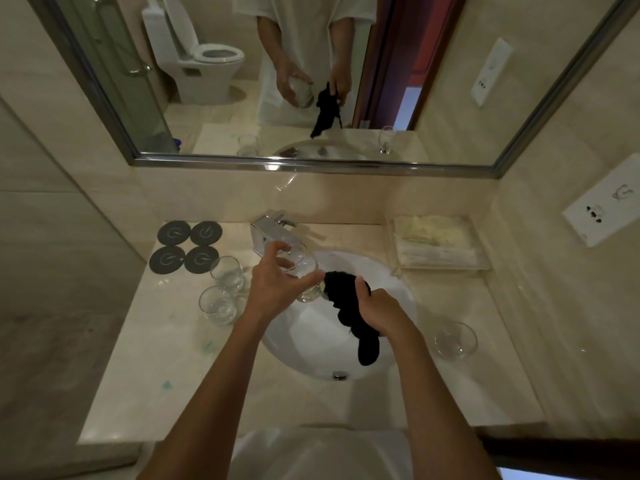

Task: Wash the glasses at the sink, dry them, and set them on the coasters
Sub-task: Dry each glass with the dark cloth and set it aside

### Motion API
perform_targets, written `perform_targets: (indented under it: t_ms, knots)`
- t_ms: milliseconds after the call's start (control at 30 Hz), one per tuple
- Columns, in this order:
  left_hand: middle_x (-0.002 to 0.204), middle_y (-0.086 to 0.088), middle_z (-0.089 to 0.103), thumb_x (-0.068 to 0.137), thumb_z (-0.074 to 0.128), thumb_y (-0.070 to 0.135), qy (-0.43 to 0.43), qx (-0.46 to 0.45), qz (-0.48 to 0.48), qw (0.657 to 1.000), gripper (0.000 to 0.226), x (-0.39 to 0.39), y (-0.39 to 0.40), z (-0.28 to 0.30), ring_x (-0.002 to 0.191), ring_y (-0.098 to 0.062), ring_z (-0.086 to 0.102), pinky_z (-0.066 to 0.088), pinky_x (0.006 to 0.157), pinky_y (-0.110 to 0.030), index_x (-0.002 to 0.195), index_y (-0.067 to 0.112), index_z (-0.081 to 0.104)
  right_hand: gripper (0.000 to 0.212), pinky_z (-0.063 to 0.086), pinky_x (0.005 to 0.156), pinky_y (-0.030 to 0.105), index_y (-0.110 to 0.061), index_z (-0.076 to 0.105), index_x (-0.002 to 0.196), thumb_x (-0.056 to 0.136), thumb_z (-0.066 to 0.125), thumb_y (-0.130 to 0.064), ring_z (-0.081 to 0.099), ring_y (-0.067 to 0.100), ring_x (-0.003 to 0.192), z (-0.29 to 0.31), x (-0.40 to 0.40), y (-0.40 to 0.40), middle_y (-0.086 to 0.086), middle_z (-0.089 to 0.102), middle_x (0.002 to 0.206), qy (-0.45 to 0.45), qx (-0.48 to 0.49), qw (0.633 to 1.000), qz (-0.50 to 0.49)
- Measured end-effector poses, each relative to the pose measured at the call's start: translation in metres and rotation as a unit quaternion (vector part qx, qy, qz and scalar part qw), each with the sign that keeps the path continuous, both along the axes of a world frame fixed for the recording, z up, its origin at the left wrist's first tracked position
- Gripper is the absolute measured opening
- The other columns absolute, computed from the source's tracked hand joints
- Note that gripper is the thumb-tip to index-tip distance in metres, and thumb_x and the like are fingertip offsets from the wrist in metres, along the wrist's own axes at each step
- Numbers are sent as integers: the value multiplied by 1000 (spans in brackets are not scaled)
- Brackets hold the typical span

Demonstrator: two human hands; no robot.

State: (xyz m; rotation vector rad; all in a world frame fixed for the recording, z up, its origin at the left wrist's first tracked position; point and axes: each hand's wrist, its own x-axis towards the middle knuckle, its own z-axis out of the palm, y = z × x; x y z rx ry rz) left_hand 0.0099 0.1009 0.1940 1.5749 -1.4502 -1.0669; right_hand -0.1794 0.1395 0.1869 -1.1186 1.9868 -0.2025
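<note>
I hold a clear glass (304,271) tilted over the white sink (311,337), my left hand (277,289) curled around its side. My right hand (381,313) grips a black cloth (349,313), which touches the glass's base. Two glasses (223,289) stand at the countertop's left edge by four dark coasters (187,245); their pale marks are unreadable. Another glass (455,339) sits right of the sink.

I am looking through one head-worn wide-angle camera, facing forward and down, sitting close above the sink (346,362) and surface (145,382); the mirror (311,81) ahead is filling the upper frame.
</note>
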Motion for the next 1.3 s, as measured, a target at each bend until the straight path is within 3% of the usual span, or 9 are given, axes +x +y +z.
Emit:
perform_targets:
  t_ms: [100, 200, 400, 533, 633, 933, 1100, 1200, 1300]
  knots:
    - [104, 1, 62, 62, 91, 42, 4, -6, 6, 1000, 76, -1, -1, 3, 78, -12, 70, 58, 70, -30, 123, 22, 50, 74, 37, 106, 47, 0, 54, 128, 103, 19, -59, 47, 35, 124, 8, 4, 0, 22, 48, 135, 90, -48, 995, 16]
    - [103, 0, 63, 62, 92, 41, 14, -8, 14, 1000, 78, -2, -2, 7, 78, -13, 71, 58, 70, -28, 125, 22, 50, 66, 34, 106, 47, -1, 60, 115, 106, 19, -51, 39, 31, 127, 15, 4, -1, 16, 48, 129, 164, -116, 979, 42]
    - [103, 1, 63, 63, 93, 34, 42, -10, 23, 999, 75, -4, -3, 19, 74, -3, 69, 52, 61, -14, 124, 22, 50, 55, 35, 59, 28, -14, 47, 73, 106, 23, -52, 49, 16, 65, 16, -4, -5, 2, 49, 69, -29, -188, 981, -40]
    - [103, 3, 63, 63, 92, 35, 51, -22, 27, 998, 75, -4, -4, 27, 73, 2, 68, 51, 63, -11, 124, 23, 51, 60, 51, 91, 37, -12, 61, 119, 103, 26, -58, 63, 22, 102, 22, -4, -4, 7, 66, 110, -141, -184, 972, -43]
    - [103, 4, 63, 63, 92, 39, 50, -27, 32, 998, 77, -4, -4, 32, 81, -7, 70, 53, 68, -19, 126, 23, 50, 66, 42, 110, 41, -20, 45, 148, 102, 25, -63, 53, 21, 128, 29, 0, -4, 1, 57, 137, -196, -174, 964, -34]
    - [99, 5, 66, 65, 87, 49, 71, -23, 66, 995, 70, -11, -1, 34, 91, -14, 69, 59, 78, -32, 118, 27, 48, 51, 49, 104, 42, -36, 50, 139, 102, 26, -62, 58, 10, 120, 41, 30, 1, -5, 62, 130, -303, -174, 937, 17]
    - [100, 0, 66, 70, 83, 53, 112, -3, 82, 990, 64, -13, 0, 36, 93, -16, 68, 58, 81, -34, 114, 26, 46, 47, 55, 97, 49, -30, 54, 137, 109, 20, -45, 58, 16, 121, 49, 39, -2, -5, 63, 128, -465, -173, 865, -77]
    - [102, -3, 65, 73, 80, 53, 142, 9, 96, 985, 61, -16, 0, 37, 96, -17, 67, 55, 79, -29, 114, 25, 44, 49, 60, 79, 34, -18, 62, 128, 108, 22, -37, 63, 15, 108, 53, 42, -4, -1, 71, 115, -518, -185, 827, -116]
    - [107, -10, 66, 67, 83, 57, 218, 35, 107, 969, 65, -17, -1, 39, 98, -23, 70, 59, 85, -36, 110, 28, 44, 47, 56, 88, 33, -23, 59, 133, 106, 24, -40, 62, 14, 111, 56, 56, -7, 4, 68, 123, -471, -207, 852, -96]
